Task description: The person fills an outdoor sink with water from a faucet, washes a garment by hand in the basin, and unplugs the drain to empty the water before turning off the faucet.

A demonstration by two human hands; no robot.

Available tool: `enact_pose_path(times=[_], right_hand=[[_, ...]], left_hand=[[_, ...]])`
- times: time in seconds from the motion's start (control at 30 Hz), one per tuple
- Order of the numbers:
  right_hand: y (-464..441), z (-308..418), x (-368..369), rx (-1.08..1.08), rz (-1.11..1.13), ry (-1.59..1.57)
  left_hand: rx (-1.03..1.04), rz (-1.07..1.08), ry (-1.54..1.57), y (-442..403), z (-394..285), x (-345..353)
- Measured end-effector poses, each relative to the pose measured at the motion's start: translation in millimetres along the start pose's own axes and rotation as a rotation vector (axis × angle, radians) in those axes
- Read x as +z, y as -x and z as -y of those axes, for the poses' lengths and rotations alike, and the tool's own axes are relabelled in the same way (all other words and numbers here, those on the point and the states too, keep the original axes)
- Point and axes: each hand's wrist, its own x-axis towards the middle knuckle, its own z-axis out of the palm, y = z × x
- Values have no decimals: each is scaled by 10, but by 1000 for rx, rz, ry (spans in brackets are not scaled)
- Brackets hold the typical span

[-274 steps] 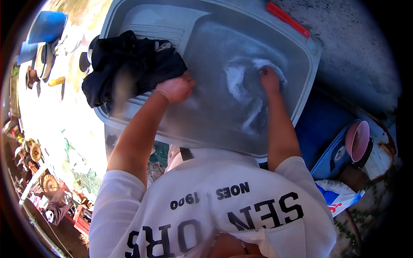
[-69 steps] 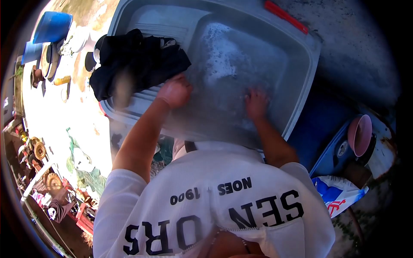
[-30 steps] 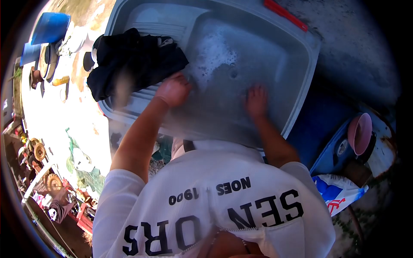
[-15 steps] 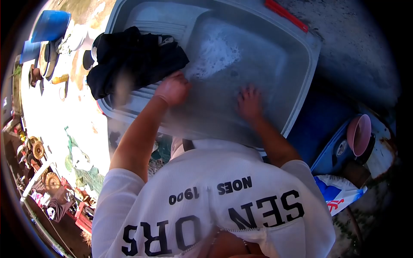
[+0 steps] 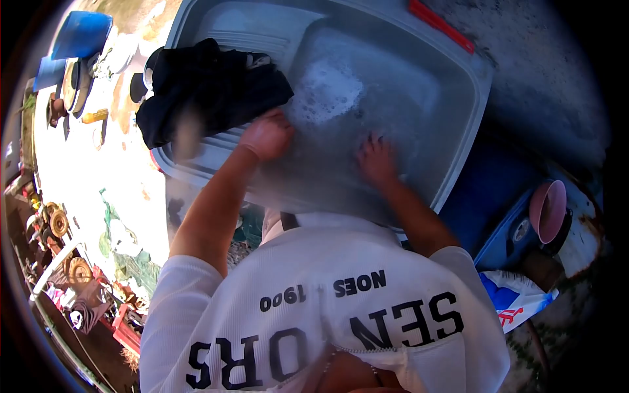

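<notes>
A grey plastic washtub [image 5: 452, 167] with a ribbed washboard side lies in front of me. A bundled black garment [image 5: 209, 88] rests on the ribs at the left. My left hand [image 5: 267, 134] is closed at the washboard's inner edge, just below the garment; whatever its fingers hold is hidden. Down in the basin, my right hand [image 5: 377, 160] has its fingers spread, with nothing visible in them. White suds [image 5: 327, 92] float on the cloudy water beyond it.
A red bar [image 5: 442, 26] lies along the tub's far right edge. To the right are a blue barrel [image 5: 488, 229], a pink bowl [image 5: 548, 211] and a blue-white bag [image 5: 517, 298]. Blue containers [image 5: 82, 36] and scattered items sit on sunlit ground at left.
My right hand has shifted slightly left in the basin, its fingers a little more bent. My left hand stays at the washboard edge, and the black garment looks unchanged.
</notes>
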Motion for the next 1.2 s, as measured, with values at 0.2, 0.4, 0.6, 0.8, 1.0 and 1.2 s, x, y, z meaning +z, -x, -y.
enact_pose_path(times=[0.2, 0.4, 0.6, 0.8, 1.0, 1.2], right_hand=[[9, -367, -57, -389, 66, -56], [-41, -222, -1, 121, -107, 110], [-22, 11, 85, -518, 241, -211], [-215, -305, 160, 419, -229, -226], [-15, -71, 147, -633, 255, 77], [-173, -546, 5, 183, -170, -100]], left_hand=[[-7, -38, 19, -5, -35, -50], [19, -100, 49, 11, -12, -37], [26, -76, 48, 26, -5, -14], [-4, -14, 14, 5, -25, -77], [5, -112, 26, 35, 11, 88], [8, -70, 52, 30, 10, 26]])
